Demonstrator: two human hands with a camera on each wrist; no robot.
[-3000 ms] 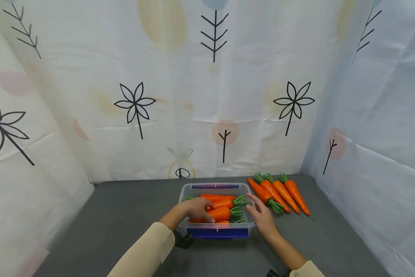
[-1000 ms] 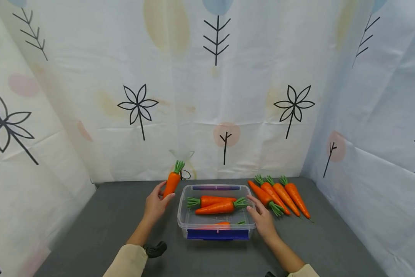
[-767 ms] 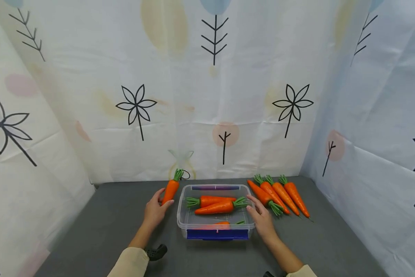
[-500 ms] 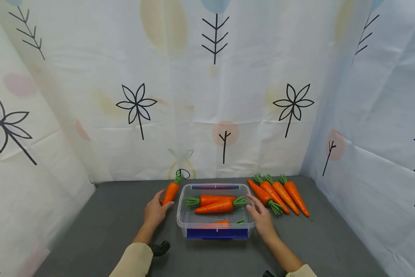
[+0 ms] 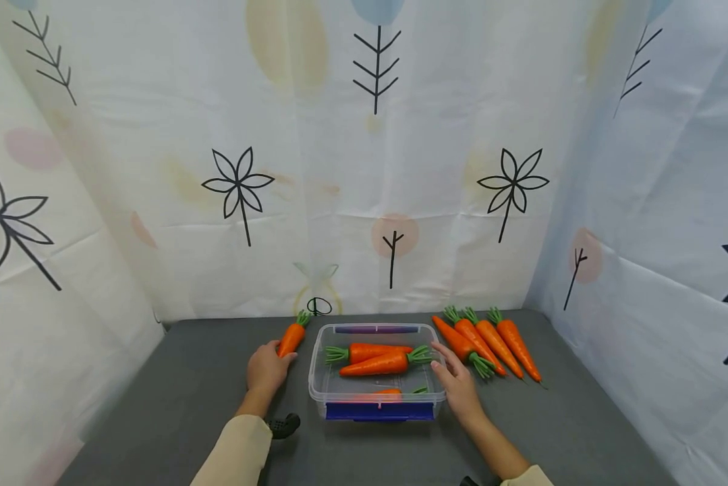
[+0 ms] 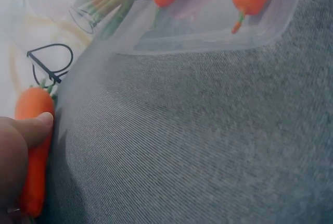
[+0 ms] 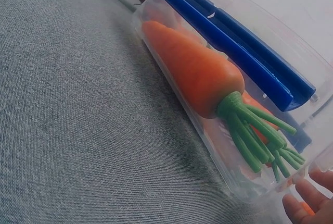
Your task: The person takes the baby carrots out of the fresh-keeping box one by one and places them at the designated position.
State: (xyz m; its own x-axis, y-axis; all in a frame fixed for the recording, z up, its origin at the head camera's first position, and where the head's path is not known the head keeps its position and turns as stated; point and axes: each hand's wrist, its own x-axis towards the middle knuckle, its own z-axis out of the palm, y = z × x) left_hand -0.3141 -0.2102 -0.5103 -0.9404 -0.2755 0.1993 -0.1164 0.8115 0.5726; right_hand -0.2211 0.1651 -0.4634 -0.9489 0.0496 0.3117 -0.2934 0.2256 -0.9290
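Observation:
In the head view my left hand (image 5: 264, 372) holds a carrot (image 5: 292, 337) with green leaves at the table's left, beside the clear plastic box (image 5: 316, 378). The left wrist view shows the thumb (image 6: 39, 125) pressed along that carrot (image 6: 35, 169). My right hand (image 5: 457, 386) rests at the box's right rim, fingers loosely extended; in the right wrist view its fingertips (image 7: 307, 198) are at the box corner. Inside the box lie two crossed carrots (image 5: 376, 364), and another carrot (image 7: 192, 70) sits along the front wall behind the blue latch (image 7: 229, 41).
Several carrots (image 5: 491, 341) lie fanned out on the grey table (image 5: 206, 364) to the right of the box. A patterned white cloth (image 5: 339, 169) stands behind and on both sides.
My left hand has lifted a carrot out of the box, carried it left and lowered it to the table. The right hand has stayed at the box's right side.

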